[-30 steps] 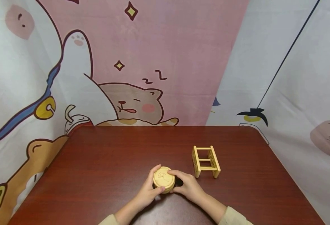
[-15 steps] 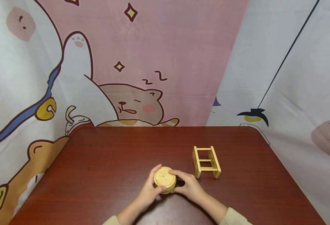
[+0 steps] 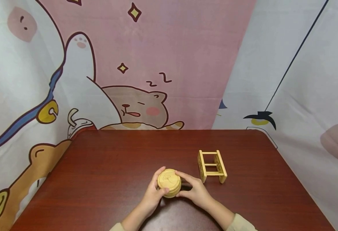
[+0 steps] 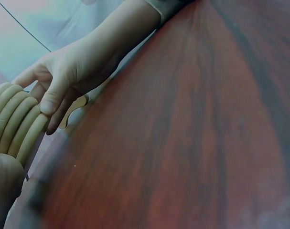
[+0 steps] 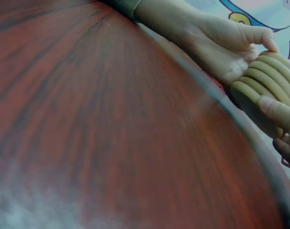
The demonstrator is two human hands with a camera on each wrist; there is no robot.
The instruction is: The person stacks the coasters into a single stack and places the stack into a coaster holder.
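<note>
A stack of round pale wooden coasters (image 3: 169, 180) is held between both hands near the front of the table, with a leaf engraved on the top one. My left hand (image 3: 152, 192) grips it from the left, thumb at the near rim. From the right, my right hand (image 3: 197, 191) pinches it, index finger at the upper edge and thumb low. The wrist views show several coasters (image 4: 13, 119) stacked face to face; the stack (image 5: 269, 81) is tilted and raised off the tabletop.
A pale wooden rack (image 3: 212, 165) with crossbars and patterned sides stands to the right, beyond my right hand. The dark red-brown table (image 3: 114, 154) ends at a cartoon-printed cloth (image 3: 197, 64) behind and at the sides.
Both hands have shifted slightly right with the coaster stack, which now tilts a little more and shows more of its side. The rack stays in place.
</note>
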